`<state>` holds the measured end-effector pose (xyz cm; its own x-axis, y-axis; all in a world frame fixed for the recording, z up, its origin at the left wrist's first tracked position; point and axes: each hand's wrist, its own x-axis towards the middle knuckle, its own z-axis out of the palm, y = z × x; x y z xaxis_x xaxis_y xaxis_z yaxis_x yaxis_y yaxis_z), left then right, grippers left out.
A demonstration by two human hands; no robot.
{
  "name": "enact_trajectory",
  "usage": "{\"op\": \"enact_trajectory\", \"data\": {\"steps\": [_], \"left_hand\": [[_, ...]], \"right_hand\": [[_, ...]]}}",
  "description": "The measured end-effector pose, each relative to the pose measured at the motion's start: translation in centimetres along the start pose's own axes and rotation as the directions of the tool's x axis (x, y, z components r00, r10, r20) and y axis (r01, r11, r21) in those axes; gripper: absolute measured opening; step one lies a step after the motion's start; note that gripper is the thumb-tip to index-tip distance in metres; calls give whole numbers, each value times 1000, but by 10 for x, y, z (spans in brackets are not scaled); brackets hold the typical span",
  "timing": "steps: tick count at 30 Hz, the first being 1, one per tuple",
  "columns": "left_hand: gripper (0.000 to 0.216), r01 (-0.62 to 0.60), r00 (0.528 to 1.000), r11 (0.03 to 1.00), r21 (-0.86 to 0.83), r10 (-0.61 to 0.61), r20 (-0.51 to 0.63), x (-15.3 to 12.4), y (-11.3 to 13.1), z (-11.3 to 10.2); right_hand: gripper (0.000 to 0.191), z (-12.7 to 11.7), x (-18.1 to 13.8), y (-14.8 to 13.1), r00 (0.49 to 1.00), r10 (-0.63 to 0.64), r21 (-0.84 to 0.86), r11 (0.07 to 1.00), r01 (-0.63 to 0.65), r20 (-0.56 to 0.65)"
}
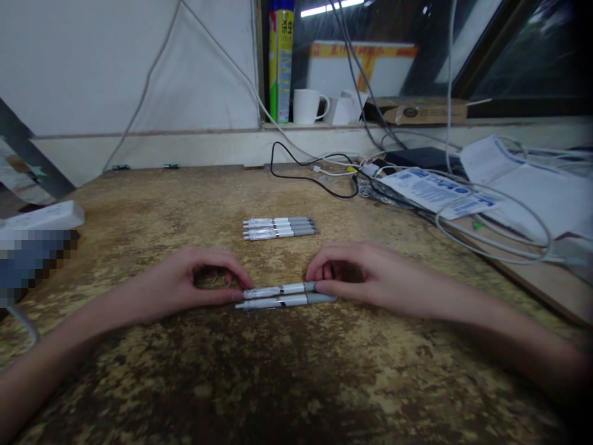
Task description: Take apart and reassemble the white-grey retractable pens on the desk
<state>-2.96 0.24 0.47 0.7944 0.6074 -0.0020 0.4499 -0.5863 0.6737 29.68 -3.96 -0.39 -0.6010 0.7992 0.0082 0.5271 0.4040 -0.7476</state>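
A white and grey pen [293, 288] lies sideways between my two hands. My left hand [204, 281] pinches its clear left end with thumb and fingertips, and my right hand [354, 275] pinches its grey right end. Just in front of it, nearer to me, a second pen [287, 301] of the same kind lies on the worn wooden table [222, 377]. Farther back, several like pens [280, 228] lie side by side in a tidy row, their grey ends to the right.
Loose cables [319, 179], a printed sheet [440, 191] and white papers [528, 179] cover the back right. A white power strip [44, 216] is at the left edge. On the ledge stand a spray can [281, 68] and a white mug [306, 106].
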Motion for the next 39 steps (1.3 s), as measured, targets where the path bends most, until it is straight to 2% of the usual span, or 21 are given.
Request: {"op": "enact_trajectory", "data": {"steps": [4, 11, 15, 19, 24, 27, 30, 34, 39], "left_hand": [[18, 34, 999, 999, -8, -34, -8, -1, 1, 0], [27, 106, 975, 993, 59, -93, -201, -1, 0, 3], [30, 106, 954, 979, 174, -51, -295, 1, -3, 3], [26, 65, 934, 942, 330, 59, -352, 10, -1, 3], [25, 0, 932, 831, 557, 201, -301, 41, 9, 7], [24, -12, 941, 767, 641, 225, -251, 63, 13, 14], [21, 21, 937, 738, 674, 221, -271, 77, 11, 22], [17, 55, 934, 760, 647, 190, -303, 75, 5, 30], [17, 57, 927, 789, 612, 187, -327, 66, -1, 31]], "right_hand": [[32, -1, 2, 2, 999, 6, 11, 1000, -6, -39], [41, -4, 7, 18, 970, -5, -169, 985, -37, -242], [27, -6, 12, 36, 949, -50, -220, 975, -21, -310], [20, -8, 15, 48, 924, -33, -225, 973, -58, -380], [20, -7, 18, 49, 920, -12, -187, 980, -67, -391], [20, -5, 18, 45, 918, -16, -179, 982, -60, -396], [22, -4, 18, 40, 913, -64, -203, 979, -20, -402], [25, -3, 20, 38, 915, -74, -204, 979, -9, -396], [16, -5, 26, 34, 895, -99, -193, 981, 15, -435]]}}
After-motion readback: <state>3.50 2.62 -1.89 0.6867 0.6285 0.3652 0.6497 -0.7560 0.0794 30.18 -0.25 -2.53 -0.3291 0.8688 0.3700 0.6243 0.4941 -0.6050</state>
